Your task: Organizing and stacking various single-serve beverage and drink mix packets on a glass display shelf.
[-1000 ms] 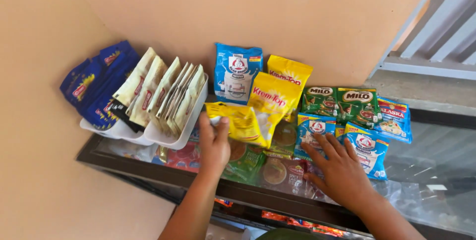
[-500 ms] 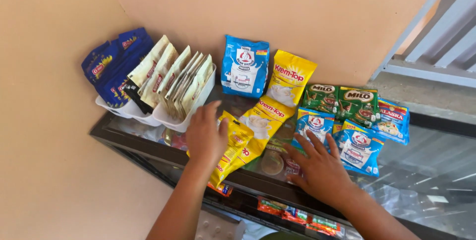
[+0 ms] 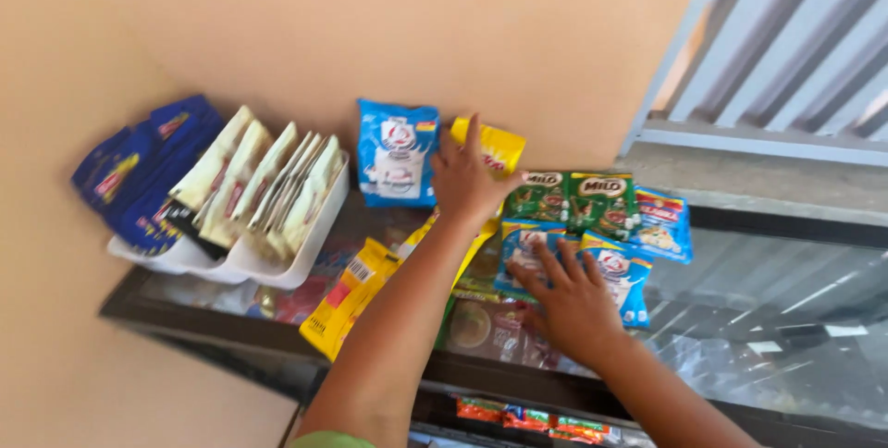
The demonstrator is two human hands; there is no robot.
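My left hand (image 3: pixel 467 180) reaches to the wall and closes on a yellow pouch (image 3: pixel 500 146) that leans there, next to a blue-and-white pouch (image 3: pixel 398 154). My right hand (image 3: pixel 566 300) lies flat with fingers spread on blue-and-white sachets (image 3: pixel 622 268) on the glass counter top (image 3: pixel 740 337). Green sachets (image 3: pixel 573 198) lie just beyond them. A strip of yellow sachets (image 3: pixel 356 295) lies under my left forearm and hangs over the counter's front edge.
A white tray (image 3: pixel 310 258) at the left holds several upright cream sachets (image 3: pixel 250 180), with dark blue packs (image 3: pixel 139 171) in the corner. A blue-and-red sachet (image 3: pixel 664 221) lies at the right. Packets show through the glass. A grey metal grille (image 3: pixel 786 41) is at the upper right.
My left hand has left the yellow strip near the tray and moved up and right to the yellow pouch at the wall. The strip now lies lower, over the edge. My right hand stays on the blue sachets.
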